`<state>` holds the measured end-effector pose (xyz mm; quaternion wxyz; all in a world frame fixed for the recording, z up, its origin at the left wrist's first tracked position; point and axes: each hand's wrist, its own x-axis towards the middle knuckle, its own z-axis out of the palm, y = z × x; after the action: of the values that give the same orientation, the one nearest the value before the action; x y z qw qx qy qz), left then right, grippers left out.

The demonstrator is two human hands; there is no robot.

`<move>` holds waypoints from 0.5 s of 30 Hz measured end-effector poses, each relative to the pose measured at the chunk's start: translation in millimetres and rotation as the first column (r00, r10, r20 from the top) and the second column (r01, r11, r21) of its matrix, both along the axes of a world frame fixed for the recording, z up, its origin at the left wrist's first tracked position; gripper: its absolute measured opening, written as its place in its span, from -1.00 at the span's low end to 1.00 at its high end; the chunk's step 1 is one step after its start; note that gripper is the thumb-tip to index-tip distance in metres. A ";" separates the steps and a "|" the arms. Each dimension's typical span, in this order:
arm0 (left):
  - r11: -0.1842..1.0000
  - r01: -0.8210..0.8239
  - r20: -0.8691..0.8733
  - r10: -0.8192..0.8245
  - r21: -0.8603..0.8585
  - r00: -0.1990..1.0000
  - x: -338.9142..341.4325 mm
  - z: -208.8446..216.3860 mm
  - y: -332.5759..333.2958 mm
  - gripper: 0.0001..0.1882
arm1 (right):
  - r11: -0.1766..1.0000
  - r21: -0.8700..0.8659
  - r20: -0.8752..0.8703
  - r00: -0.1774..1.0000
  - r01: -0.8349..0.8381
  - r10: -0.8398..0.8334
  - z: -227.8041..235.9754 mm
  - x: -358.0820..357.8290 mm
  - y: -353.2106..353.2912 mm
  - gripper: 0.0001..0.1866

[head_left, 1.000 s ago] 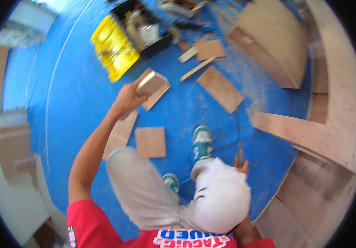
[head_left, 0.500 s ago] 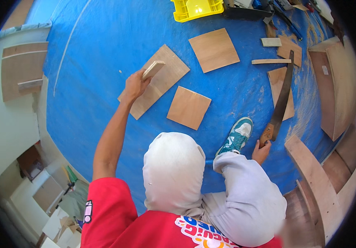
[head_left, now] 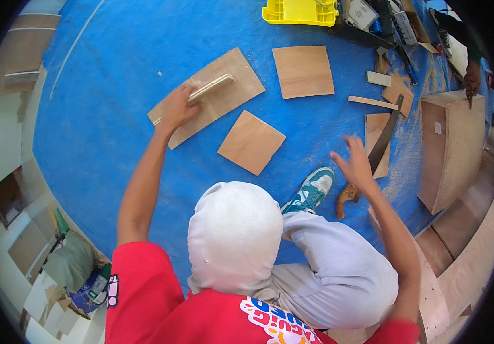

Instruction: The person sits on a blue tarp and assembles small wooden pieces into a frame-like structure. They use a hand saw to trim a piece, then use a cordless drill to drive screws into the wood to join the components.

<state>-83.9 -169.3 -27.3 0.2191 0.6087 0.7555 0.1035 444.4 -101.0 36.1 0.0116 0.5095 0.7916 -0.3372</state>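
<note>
While the left hand (head_left: 179,109) is grasping a narrow wooden piece (head_left: 211,87), the right hand (head_left: 355,162) is hovering empty

From my remote seat I am seeing that piece extending over a long board (head_left: 215,106), toward the left edge of the blue sheet (head_left: 103,126); whether they are touching, I cannot tell. Fingers parted, the right hand is hanging near a handsaw (head_left: 386,136), whose blade is lying across a thin board (head_left: 375,127) toward the sheet's right edge

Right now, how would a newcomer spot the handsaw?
On the blue tarp, find the teal-and-white sneaker. The handsaw lies just to its right, wooden handle nearest it. Unlike the flat wood pieces around it, it has a long, dark, tapering blade.
</note>
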 end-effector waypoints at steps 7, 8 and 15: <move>1.000 -0.010 0.002 0.010 0.021 1.000 -6.3 -17.0 -9.5 -0.76 | 0.990 0.006 0.295 0.946 0.141 -0.137 -68.5 -137.5 116.5 0.29; 1.000 -0.015 -0.001 0.015 0.003 1.000 -6.2 -17.1 -10.4 -0.74 | 0.973 0.031 0.319 0.920 0.229 -0.227 -78.3 -151.6 121.7 0.36; 1.000 0.012 -0.015 -0.012 -0.003 1.000 -8.6 -17.6 -8.8 -0.73 | 0.717 0.109 0.426 0.620 0.689 -0.659 -106.4 -191.7 111.7 0.43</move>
<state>-92.5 -178.2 -44.9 0.2147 0.6139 0.7535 0.0964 252.7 10.7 -70.4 0.0773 0.8297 0.5074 -0.2197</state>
